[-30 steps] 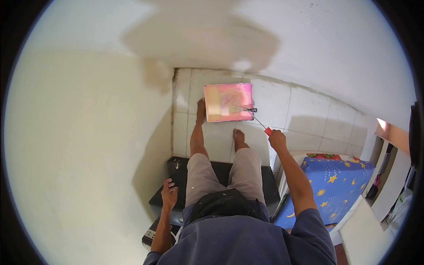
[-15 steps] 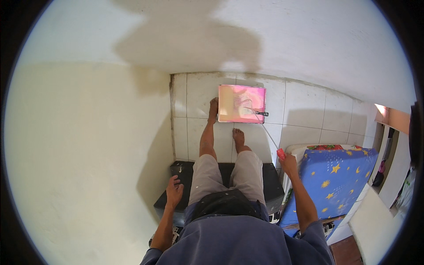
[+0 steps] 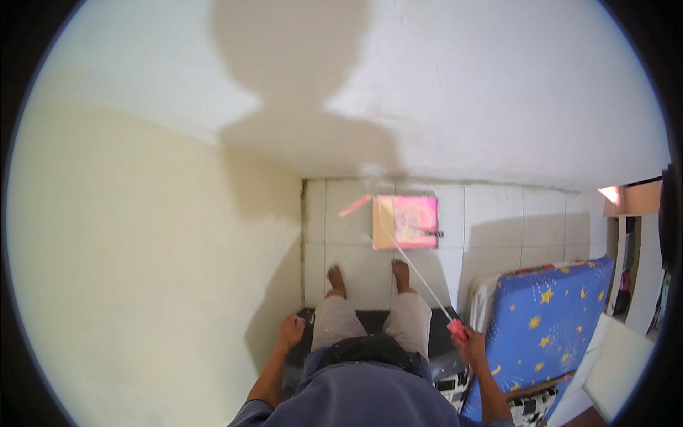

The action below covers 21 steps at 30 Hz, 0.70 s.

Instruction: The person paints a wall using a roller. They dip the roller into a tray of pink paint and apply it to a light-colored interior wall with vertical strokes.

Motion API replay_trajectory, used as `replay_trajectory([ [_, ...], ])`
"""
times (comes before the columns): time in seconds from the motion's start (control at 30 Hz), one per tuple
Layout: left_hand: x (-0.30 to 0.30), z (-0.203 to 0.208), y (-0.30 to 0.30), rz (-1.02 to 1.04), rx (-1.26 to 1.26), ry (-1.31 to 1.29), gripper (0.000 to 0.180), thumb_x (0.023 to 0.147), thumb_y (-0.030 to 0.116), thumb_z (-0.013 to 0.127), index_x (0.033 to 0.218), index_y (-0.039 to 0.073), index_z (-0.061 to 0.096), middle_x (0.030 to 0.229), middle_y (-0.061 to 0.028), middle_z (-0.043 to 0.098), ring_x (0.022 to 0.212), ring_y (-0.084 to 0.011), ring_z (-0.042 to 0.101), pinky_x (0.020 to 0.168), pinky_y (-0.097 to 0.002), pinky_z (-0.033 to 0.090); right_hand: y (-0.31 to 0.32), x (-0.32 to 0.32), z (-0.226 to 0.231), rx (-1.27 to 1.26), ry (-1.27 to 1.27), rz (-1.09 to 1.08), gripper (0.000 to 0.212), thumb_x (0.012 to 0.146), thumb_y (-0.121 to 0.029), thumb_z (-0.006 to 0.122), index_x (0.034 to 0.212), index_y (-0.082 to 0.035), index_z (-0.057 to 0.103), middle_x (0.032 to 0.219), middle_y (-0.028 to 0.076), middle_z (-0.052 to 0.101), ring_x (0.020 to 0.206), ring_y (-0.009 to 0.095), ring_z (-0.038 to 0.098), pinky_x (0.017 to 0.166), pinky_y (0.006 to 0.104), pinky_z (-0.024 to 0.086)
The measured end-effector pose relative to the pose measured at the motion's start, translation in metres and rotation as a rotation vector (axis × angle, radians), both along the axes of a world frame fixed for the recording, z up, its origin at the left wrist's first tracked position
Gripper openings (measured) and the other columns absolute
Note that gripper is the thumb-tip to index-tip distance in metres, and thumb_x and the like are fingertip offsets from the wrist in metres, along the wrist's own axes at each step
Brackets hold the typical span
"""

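Note:
My right hand (image 3: 470, 344) is wrapped round the red grip of a long-handled paint roller (image 3: 420, 275). The roller's thin rod runs up and left across a shallow paint tray (image 3: 383, 240). Its pinkish roller head (image 3: 355, 206) is held just past the tray's left edge, tilted. Pink and cream paint covers the tray, and a paintbrush with a dark handle (image 3: 430, 233) lies in it. My left hand (image 3: 292, 331) hangs beside my left thigh with its fingers curled in and nothing seen in them.
A black bench (image 3: 445, 349) is behind my legs. To the right leans a blue mattress (image 3: 533, 327) with yellow stars. A pale wall (image 3: 142, 285) rises on the left, and a white wall (image 3: 484, 92) stands ahead beyond the tiled floor (image 3: 491, 206).
The roller head has left the tray's middle and moved to its left side. My feet have drawn back from the tray. The left hand's fingers have curled in.

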State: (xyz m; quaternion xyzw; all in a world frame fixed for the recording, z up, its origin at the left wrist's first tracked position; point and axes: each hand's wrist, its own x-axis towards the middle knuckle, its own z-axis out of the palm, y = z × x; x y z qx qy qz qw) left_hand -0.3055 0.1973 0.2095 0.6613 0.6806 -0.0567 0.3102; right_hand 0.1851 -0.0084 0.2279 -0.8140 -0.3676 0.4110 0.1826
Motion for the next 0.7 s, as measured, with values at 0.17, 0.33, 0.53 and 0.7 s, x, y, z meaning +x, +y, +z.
replay_trajectory([
  [0.17, -0.017, 0.012, 0.045, 0.108, 0.047, -0.045, 0.022, 0.078, 0.021, 0.058, 0.082, 0.001, 0.051, 0.08, -0.0179, 0.062, 0.078, -0.0356, 0.061, 0.07, -0.0428, 0.047, 0.051, -0.055, 0.065, 0.328, -0.058, -0.003, 0.024, 0.069, -0.021, 0.071, 0.08, -0.003, 0.06, 0.06, 0.012, 0.056, 0.052, 0.023, 0.056, 0.052, 0.0339, 0.045],
  [0.33, -0.074, 0.029, 0.06, 0.065, -0.058, -0.094, 0.037, 0.074, 0.031, 0.064, 0.097, 0.003, 0.054, 0.095, -0.0148, 0.063, 0.091, -0.03, 0.061, 0.082, -0.0377, 0.047, 0.108, -0.133, 0.117, 0.615, -0.142, 0.01, 0.031, 0.066, -0.025, 0.072, 0.083, -0.002, 0.06, 0.068, 0.014, 0.06, 0.056, 0.028, 0.059, 0.052, 0.0351, 0.046],
  [0.53, -0.129, 0.047, 0.104, -0.072, -0.05, -0.213, 0.041, 0.076, 0.032, 0.064, 0.107, 0.006, 0.055, 0.099, -0.0124, 0.063, 0.095, -0.027, 0.061, 0.084, -0.0353, 0.047, 0.209, -0.252, 0.187, 0.981, 0.031, -0.13, 0.019, 0.074, -0.014, 0.061, 0.088, -0.002, 0.06, 0.064, 0.008, 0.055, 0.051, 0.016, 0.05, 0.048, 0.0285, 0.04],
  [0.7, -0.158, 0.061, 0.113, -0.04, 0.098, -0.297, 0.034, 0.08, 0.028, 0.062, 0.104, 0.004, 0.057, 0.096, -0.0122, 0.064, 0.09, -0.0248, 0.061, 0.079, -0.0345, 0.049, 0.306, -0.332, 0.256, 1.216, 0.106, -0.188, 0.018, 0.081, -0.014, 0.06, 0.093, 0.0, 0.059, 0.065, 0.007, 0.051, 0.053, 0.013, 0.046, 0.049, 0.0276, 0.037],
])
